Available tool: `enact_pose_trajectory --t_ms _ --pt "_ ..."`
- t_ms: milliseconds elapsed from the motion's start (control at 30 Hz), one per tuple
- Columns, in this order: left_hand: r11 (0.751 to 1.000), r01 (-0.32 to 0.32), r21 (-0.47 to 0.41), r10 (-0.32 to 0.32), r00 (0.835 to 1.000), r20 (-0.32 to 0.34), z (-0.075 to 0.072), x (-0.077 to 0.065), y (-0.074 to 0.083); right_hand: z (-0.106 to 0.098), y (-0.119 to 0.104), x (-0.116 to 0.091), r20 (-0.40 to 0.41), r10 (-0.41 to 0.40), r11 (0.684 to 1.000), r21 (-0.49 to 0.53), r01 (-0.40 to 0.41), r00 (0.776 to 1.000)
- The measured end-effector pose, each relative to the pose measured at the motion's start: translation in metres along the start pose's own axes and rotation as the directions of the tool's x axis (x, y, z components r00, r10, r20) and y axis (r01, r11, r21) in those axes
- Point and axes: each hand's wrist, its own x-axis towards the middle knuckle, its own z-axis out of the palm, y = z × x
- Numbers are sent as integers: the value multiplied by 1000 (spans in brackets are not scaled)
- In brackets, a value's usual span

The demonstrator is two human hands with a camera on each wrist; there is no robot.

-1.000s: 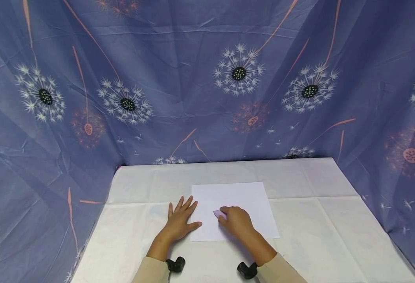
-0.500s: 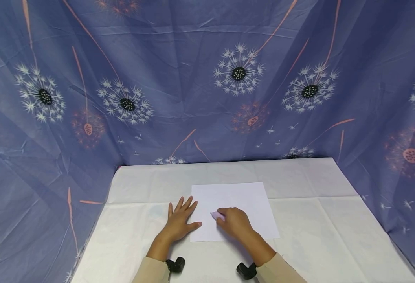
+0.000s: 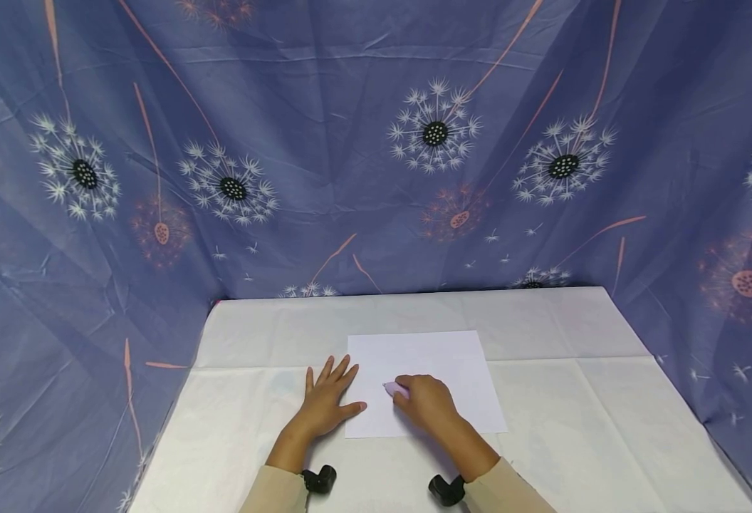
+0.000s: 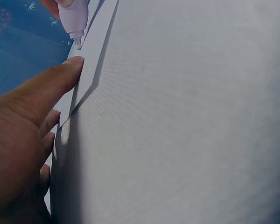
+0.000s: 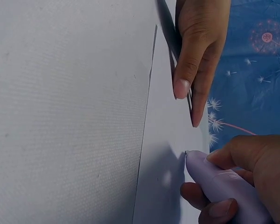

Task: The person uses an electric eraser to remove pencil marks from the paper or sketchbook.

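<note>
A white sheet of paper point(image 3: 427, 353) lies on the table, its long side running left to right in the head view. My right hand point(image 3: 429, 402) grips a lilac correction pen point(image 5: 224, 186), a plump body with a narrow metal tip. That tip points left and down at the paper; whether it touches is hard to tell. My left hand point(image 3: 326, 405) rests with fingers spread over the sheet's left edge, thumb near its lower left part. In the left wrist view, the correction pen point(image 4: 74, 18) shows just beyond the left thumb point(image 4: 60, 77).
A white cloth with fold lines covers the table point(image 3: 581, 413). Behind and at both sides hangs a blue curtain point(image 3: 350, 164) printed with dandelions. Black wrist-worn devices point(image 3: 320, 479) sit at both cuffs, below beige sleeves point(image 3: 276, 490).
My right hand has shifted the correction pen slightly left, then a touch back right, over the paper. The left hand and the sheet have stayed in place.
</note>
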Motion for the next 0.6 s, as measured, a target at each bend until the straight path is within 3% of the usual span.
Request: enact_pose_trajectory --t_ms 600 --pt "1000 4 -8 -4 1000 8 -1 0 1 1 0 3 -14 -39 999 7 39 999"
